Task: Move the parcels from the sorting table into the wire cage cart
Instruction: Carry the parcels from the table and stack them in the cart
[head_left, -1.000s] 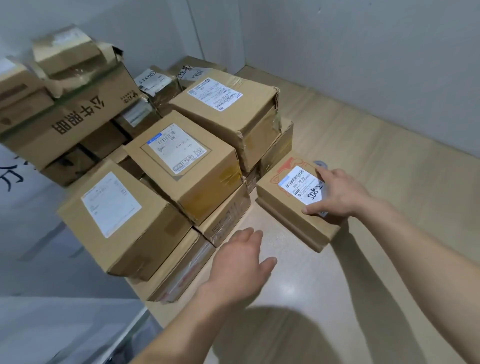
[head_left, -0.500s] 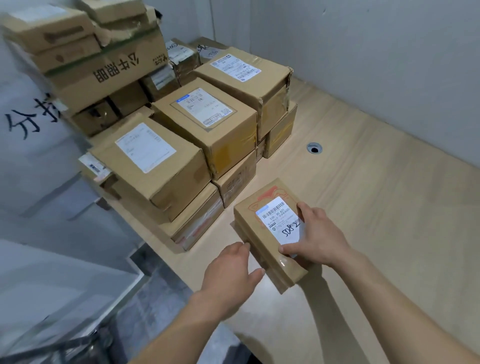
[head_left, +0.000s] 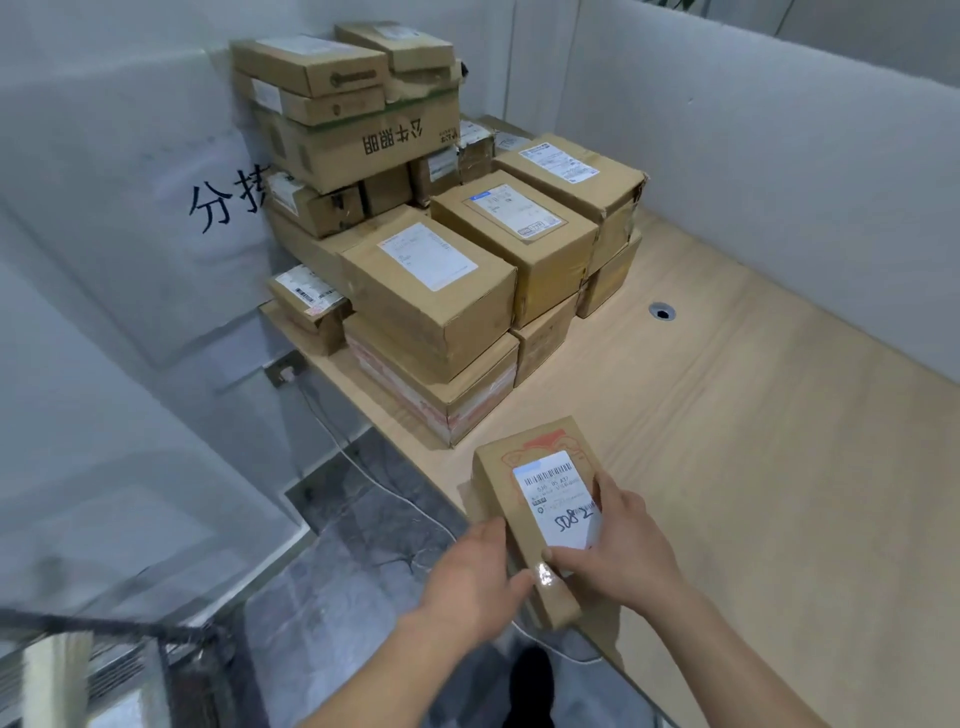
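A small flat cardboard parcel (head_left: 524, 467) with a white barcode label and handwritten digits sits at the near left edge of the wooden sorting table (head_left: 753, 467), partly over the edge. My right hand (head_left: 618, 551) lies on its top and near end, fingers over the label. My left hand (head_left: 475, 577) grips its left side. A stack of several brown parcels (head_left: 467, 249) fills the table's far left corner. A dark wire frame, possibly the cage cart (head_left: 119, 654), shows blurred at the bottom left.
Grey partition walls (head_left: 779, 156) enclose the table at the back and right. A cable hole (head_left: 661, 312) lies in the tabletop right of the stack. A white cable (head_left: 363, 467) runs over the grey floor. A sheet with handwritten characters (head_left: 218, 202) hangs left.
The small parcel has slid from beside the stack toward me to the table's near edge. My left hand has closed on its side. The view has pulled back and swung left.
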